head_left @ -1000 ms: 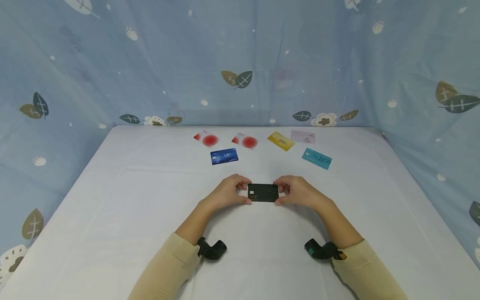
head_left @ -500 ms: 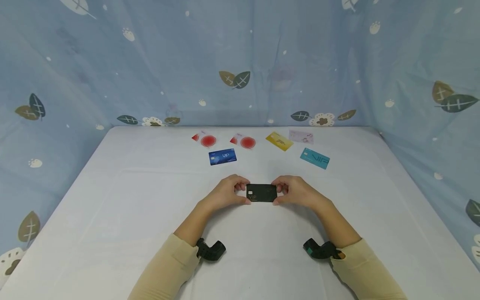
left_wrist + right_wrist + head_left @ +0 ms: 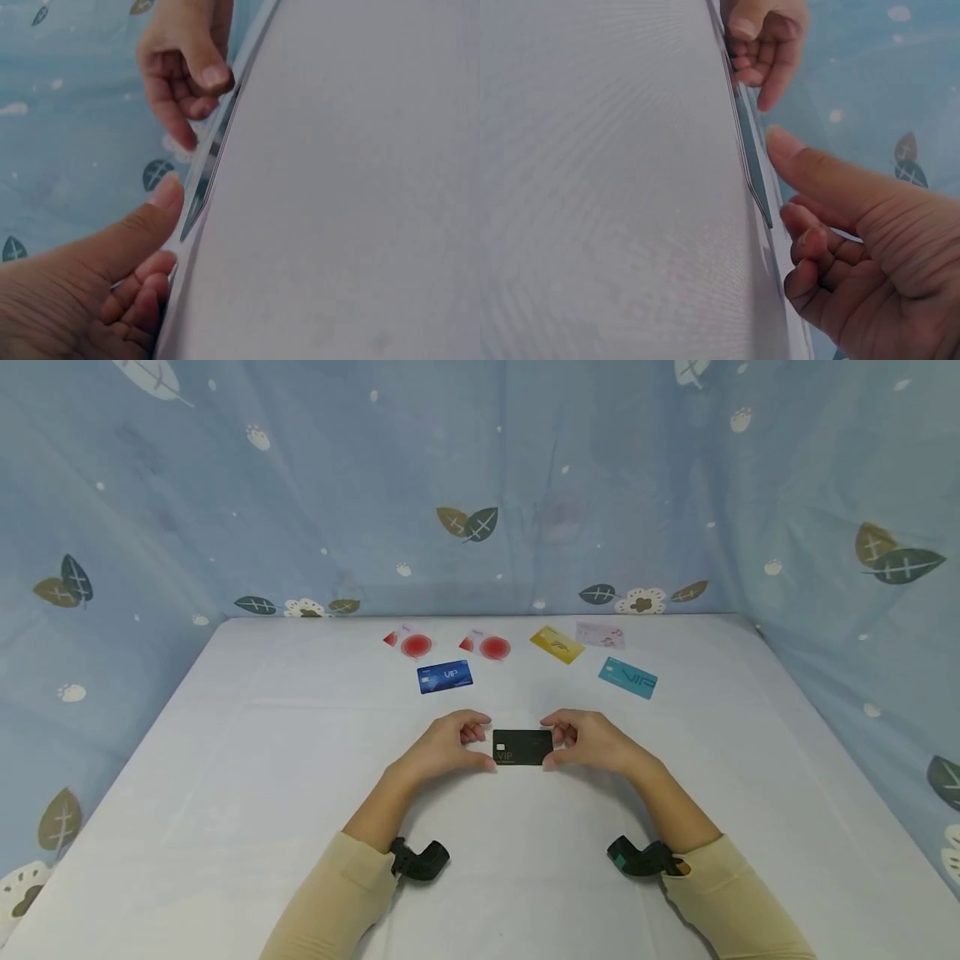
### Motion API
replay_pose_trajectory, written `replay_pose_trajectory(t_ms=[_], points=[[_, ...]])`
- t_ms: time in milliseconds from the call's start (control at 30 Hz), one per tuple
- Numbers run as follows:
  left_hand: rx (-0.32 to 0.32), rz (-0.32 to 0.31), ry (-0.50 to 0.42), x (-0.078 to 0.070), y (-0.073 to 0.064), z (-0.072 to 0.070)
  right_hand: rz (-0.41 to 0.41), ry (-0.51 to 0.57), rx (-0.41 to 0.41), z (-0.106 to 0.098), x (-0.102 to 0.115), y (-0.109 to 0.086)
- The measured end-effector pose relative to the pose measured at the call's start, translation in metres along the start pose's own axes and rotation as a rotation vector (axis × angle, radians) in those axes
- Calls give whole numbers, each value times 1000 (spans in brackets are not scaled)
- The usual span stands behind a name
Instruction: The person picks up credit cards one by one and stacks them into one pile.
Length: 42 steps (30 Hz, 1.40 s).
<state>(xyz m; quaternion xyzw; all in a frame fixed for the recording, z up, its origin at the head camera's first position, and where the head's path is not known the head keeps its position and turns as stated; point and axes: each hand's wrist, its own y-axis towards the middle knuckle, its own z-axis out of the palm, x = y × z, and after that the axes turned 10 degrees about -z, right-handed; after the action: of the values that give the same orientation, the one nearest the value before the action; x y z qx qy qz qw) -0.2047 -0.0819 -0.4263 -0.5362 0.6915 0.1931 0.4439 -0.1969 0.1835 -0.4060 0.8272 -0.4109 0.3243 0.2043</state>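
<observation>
left hand and right hand relaxed, gripping nothing; between them, just beside both, the black card lies flat on the white table; beyond it, a blue card and a teal card

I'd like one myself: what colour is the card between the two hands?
The card is black, with a small pale chip; the head view shows it best.
</observation>
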Motion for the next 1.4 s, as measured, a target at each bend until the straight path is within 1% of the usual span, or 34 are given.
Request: replay_pose_trajectory(t_ms=[133,433,600,833,933,1067,1200,1400], points=[[-27,-20,-7,1,-3,-7,-37,-5,-19,0,4,1],[-91,-3,19,4,-7,-23,-35,43,-49,-1,15,10],[-133,-6,-13,4,-9,-33,-57,35,-56,1,22,19],[-174,-9,-54,5,-10,-43,-41,33,-61,5,28,28],[-197,-18,-78,5,-10,-47,-40,34,-64,5,32,33],[-220,-13,-96,4,-9,-49,-42,27,-77,4,35,40],[-241,-14,-111,6,-8,-53,-55,-3,-93,3,37,48],[-277,-43,-140,10,-7,-59,-69,-31,-88,1,39,60]])
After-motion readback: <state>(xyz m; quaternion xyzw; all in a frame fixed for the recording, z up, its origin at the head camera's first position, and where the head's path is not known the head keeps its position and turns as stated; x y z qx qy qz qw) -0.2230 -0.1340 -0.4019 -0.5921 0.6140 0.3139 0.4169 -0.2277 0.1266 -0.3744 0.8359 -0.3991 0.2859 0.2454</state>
